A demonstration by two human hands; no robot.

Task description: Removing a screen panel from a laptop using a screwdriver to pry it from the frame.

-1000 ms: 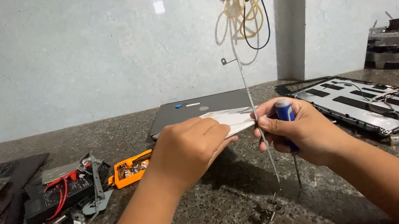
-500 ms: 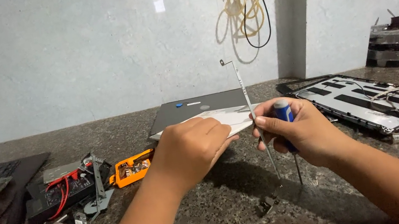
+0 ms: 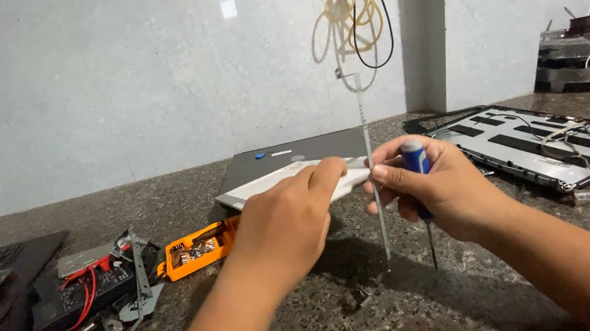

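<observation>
Repair workshop: dismantled laptop (image 3: 541, 142), screwdriver (image 3: 416, 168).

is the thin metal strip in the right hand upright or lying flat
Upright. The thin metal strip stands vertical, pinched by the right hand, its lower end near the counter.

Both forearms extend from the near edge toward the centre, converging. Left hand (image 3: 286, 228) is palm-down, knuckles up, fingers (image 3: 325, 176) curled in a pinch. Right hand (image 3: 437, 193) is closed in a fist-like grip, thumb forward, just beside the left.
</observation>
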